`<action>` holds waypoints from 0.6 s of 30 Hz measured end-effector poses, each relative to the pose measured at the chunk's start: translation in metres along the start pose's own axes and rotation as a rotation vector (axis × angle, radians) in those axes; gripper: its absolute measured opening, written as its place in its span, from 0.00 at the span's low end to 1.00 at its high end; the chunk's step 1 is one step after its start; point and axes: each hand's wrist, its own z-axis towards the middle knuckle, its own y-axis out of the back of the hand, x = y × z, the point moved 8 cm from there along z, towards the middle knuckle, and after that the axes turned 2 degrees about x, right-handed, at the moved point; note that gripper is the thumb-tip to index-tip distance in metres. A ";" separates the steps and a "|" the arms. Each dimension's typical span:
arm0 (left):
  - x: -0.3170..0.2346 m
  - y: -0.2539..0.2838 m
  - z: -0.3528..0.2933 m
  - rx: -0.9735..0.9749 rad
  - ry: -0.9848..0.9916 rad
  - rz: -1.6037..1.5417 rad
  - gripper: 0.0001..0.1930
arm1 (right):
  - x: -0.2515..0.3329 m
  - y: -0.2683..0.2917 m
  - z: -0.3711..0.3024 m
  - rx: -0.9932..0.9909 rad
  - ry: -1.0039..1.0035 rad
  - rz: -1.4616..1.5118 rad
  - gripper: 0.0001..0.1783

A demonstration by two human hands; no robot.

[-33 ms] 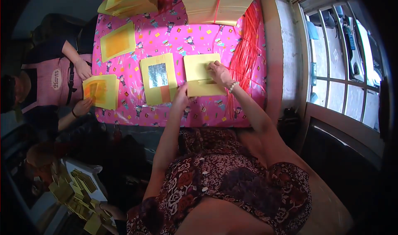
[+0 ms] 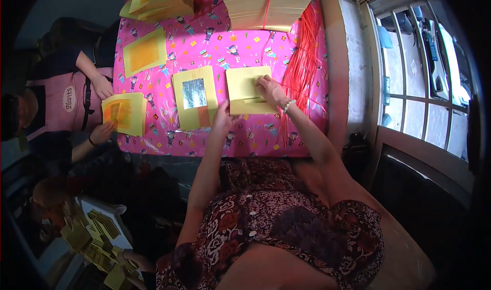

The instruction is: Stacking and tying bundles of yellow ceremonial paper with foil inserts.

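A stack of pale yellow paper sheets [image 2: 243,88] lies on the pink patterned tablecloth in front of me. My right hand [image 2: 271,90], with a beaded bracelet at the wrist, is bunched in a pinch on the right side of the top sheet. The lower edge of that sheet sits above the edge of the papers beneath. Just off the stack's lower left corner is my left hand [image 2: 223,120], its fingers apart and nothing in them. To its left lies another yellow paper stack [image 2: 186,117] bearing a shiny silver rectangle and an orange patch.
A tall tied paper bundle [image 2: 250,6] stands at the back, beside red plastic strings [image 2: 302,60]. More yellow papers [image 2: 144,53] lie left. A co-worker in a pink apron [image 2: 61,98] handles a paper stack [image 2: 134,111] at the left edge. A barred window [image 2: 424,75] is right.
My left hand has come slightly away from the stack's lower left corner and its fingers have spread. The near edge of the papers has shifted a little away from me. My right hand stays put.
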 end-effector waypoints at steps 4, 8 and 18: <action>-0.014 0.005 0.002 -0.204 -0.076 -0.359 0.23 | 0.001 0.003 0.008 0.046 0.089 0.105 0.08; -0.030 -0.007 0.011 -0.389 -0.368 0.072 0.26 | -0.021 0.004 0.008 0.097 -0.022 0.156 0.10; -0.062 -0.002 0.025 -0.610 -0.495 1.096 0.20 | -0.036 0.025 -0.034 -0.266 -0.604 1.068 0.25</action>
